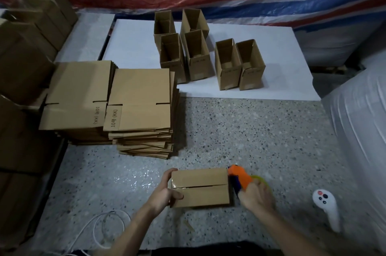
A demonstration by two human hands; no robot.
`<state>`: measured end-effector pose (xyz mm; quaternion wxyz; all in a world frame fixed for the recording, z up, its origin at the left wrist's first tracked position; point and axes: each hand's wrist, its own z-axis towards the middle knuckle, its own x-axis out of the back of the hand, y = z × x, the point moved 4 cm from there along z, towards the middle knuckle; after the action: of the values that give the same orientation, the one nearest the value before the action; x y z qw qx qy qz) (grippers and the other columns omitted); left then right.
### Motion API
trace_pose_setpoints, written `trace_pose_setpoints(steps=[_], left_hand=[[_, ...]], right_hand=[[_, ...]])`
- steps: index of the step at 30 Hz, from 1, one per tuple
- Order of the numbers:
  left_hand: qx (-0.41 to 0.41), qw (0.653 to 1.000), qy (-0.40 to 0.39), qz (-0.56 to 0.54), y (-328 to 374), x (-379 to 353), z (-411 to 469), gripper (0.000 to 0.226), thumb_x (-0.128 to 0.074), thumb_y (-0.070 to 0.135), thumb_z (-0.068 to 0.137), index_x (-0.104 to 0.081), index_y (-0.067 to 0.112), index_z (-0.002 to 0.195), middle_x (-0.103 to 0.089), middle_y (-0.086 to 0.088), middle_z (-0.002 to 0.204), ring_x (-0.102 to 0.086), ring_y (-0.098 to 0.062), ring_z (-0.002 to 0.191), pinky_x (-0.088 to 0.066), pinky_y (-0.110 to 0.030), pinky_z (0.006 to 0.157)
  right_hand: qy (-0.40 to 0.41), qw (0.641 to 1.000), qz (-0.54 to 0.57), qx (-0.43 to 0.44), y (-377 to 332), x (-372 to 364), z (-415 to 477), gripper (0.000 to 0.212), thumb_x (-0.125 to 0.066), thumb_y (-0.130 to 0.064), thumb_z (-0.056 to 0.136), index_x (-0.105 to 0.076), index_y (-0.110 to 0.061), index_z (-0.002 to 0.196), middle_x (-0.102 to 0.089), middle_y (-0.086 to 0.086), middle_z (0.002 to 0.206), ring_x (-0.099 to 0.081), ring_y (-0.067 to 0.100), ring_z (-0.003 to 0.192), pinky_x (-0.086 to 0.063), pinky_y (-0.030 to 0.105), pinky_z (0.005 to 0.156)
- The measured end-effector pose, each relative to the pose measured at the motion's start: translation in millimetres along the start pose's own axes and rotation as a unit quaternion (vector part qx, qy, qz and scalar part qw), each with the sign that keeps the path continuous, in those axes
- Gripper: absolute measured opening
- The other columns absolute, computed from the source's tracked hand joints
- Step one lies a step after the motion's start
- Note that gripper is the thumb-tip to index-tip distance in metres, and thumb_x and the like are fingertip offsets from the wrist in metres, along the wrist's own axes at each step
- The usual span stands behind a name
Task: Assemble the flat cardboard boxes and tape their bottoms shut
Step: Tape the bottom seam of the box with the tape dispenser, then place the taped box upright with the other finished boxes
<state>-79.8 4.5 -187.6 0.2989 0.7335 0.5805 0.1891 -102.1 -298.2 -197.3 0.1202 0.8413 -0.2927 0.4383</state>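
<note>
Two hands are seen at work in the head view, low in the frame over a speckled surface [240, 130]. A small cardboard box [200, 187] is lying there with its closed flaps facing up and the seam running left to right. The left hand [165, 193] grips the box's left end, its fingers curled over the far edge and its thumb pressed on the near flap. The right hand [257, 195], blurred, is wrapped round what appears to be an orange tape dispenser [239, 176], which touches the box's right end. Two stacks of flat boxes [140, 99] are set to the left. Six assembled boxes [227, 63] stand open on a white board [282, 67] beyond. A white controller [325, 205] lies to the right, and a white cable [100, 222] to the lower left.
</note>
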Motion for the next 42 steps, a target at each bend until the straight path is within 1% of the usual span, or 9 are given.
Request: trace_pose_setpoints(steps=[4, 7, 13, 17, 20, 23, 29, 36, 42], left_hand=[[0.017, 1.000, 0.010, -0.017, -4.4, -4.8, 1.1, 0.077, -0.050, -0.009, 0.084, -0.035, 0.044, 0.137, -0.051, 0.001, 0.127, -0.053, -0.023, 0.105, -0.048, -0.031, 0.072], [0.022, 0.999, 0.018, -0.016, -4.5, -11.2, 1.2, 0.077, -0.057, 0.008, 0.080, -0.027, 0.045, 0.141, -0.050, -0.001, 0.123, -0.052, -0.021, 0.104, -0.047, -0.031, 0.072], [0.105, 0.975, 0.048, -0.188, -20.2, -16.7, 7.1, 0.064, -0.040, 0.067, 0.092, -0.065, 0.018, 0.124, -0.076, -0.012, 0.102, -0.067, -0.027, 0.096, -0.051, -0.038, 0.082], [0.254, 0.954, 0.026, -0.156, -35.6, -18.8, 15.3, 0.094, -0.030, 0.086, 0.081, -0.062, 0.003, 0.111, -0.068, -0.028, 0.113, -0.064, -0.046, 0.104, -0.044, -0.059, 0.097], [0.230, 0.938, -0.030, -0.259, -15.1, -20.2, 13.0, 0.088, -0.042, 0.082, 0.081, -0.066, 0.008, 0.120, -0.073, -0.025, 0.102, -0.072, -0.043, 0.085, -0.057, -0.053, 0.070], [0.126, 0.947, 0.014, -0.294, 13.6, -12.9, 12.3, 0.067, -0.067, 0.064, 0.082, -0.061, 0.017, 0.130, -0.072, -0.020, 0.116, -0.070, -0.041, 0.103, -0.059, -0.051, 0.074], [-0.092, 0.977, 0.083, -0.175, 74.0, -28.9, 8.7, 0.089, -0.092, 0.028, 0.054, -0.055, 0.026, 0.135, -0.076, 0.006, 0.107, -0.072, -0.016, 0.097, -0.059, -0.046, 0.087], [-0.209, 0.966, 0.137, -0.061, 73.8, -45.0, 30.6, 0.055, -0.080, 0.004, 0.080, -0.058, 0.026, 0.125, -0.061, 0.005, 0.126, -0.058, -0.016, 0.119, -0.057, -0.036, 0.088], [-0.185, 0.974, 0.129, 0.017, 43.3, -40.3, 65.3, 0.068, -0.076, 0.007, 0.085, -0.045, 0.039, 0.136, -0.055, 0.022, 0.127, -0.053, -0.001, 0.121, -0.053, -0.013, 0.083]], right_hand=[[-0.078, 0.947, 0.310, 0.028, -54.2, 14.3, -7.2, 0.069, -0.037, -0.057, 0.102, -0.028, -0.015, 0.155, -0.031, 0.011, 0.159, -0.032, 0.029, 0.145, -0.026, 0.045, 0.117], [-0.200, 0.859, 0.453, -0.129, -78.1, -5.8, -12.7, 0.088, -0.035, -0.073, 0.095, -0.019, -0.015, 0.159, -0.022, 0.012, 0.164, -0.025, 0.032, 0.148, -0.020, 0.045, 0.122], [-0.282, 0.804, 0.499, -0.159, -77.6, -12.8, -9.7, 0.078, -0.060, -0.066, 0.084, -0.056, -0.005, 0.132, -0.065, 0.022, 0.123, -0.062, 0.038, 0.112, -0.048, 0.051, 0.104], [-0.272, 0.817, 0.478, -0.172, -61.3, -20.8, -4.5, 0.098, -0.063, -0.075, 0.073, -0.047, -0.009, 0.144, -0.050, 0.024, 0.144, -0.049, 0.039, 0.132, -0.039, 0.051, 0.113], [-0.275, 0.796, 0.518, -0.148, -65.9, -18.1, 0.1, 0.056, -0.058, -0.059, 0.085, -0.067, -0.009, 0.107, -0.072, 0.019, 0.103, -0.067, 0.034, 0.097, -0.055, 0.042, 0.090], [-0.267, 0.796, 0.537, -0.080, -66.2, 3.2, 5.1, 0.025, -0.048, -0.034, 0.096, -0.070, -0.024, 0.101, -0.075, 0.008, 0.092, -0.070, 0.023, 0.082, -0.054, 0.030, 0.070], [-0.114, 0.943, 0.294, 0.105, -68.2, 47.1, 18.7, 0.054, -0.049, -0.021, 0.102, -0.035, -0.035, 0.153, -0.057, 0.001, 0.141, -0.054, 0.022, 0.128, -0.041, 0.047, 0.111], [-0.152, 0.911, 0.346, 0.163, -97.2, 49.8, 11.6, 0.068, -0.072, -0.007, 0.077, -0.046, -0.030, 0.134, -0.064, -0.010, 0.110, -0.064, 0.008, 0.100, -0.059, 0.027, 0.074], [-0.052, 0.910, 0.355, 0.208, -104.4, 17.6, 30.3, 0.084, -0.083, -0.025, 0.080, -0.036, -0.032, 0.150, -0.058, -0.011, 0.138, -0.052, 0.009, 0.130, -0.046, 0.037, 0.110]])
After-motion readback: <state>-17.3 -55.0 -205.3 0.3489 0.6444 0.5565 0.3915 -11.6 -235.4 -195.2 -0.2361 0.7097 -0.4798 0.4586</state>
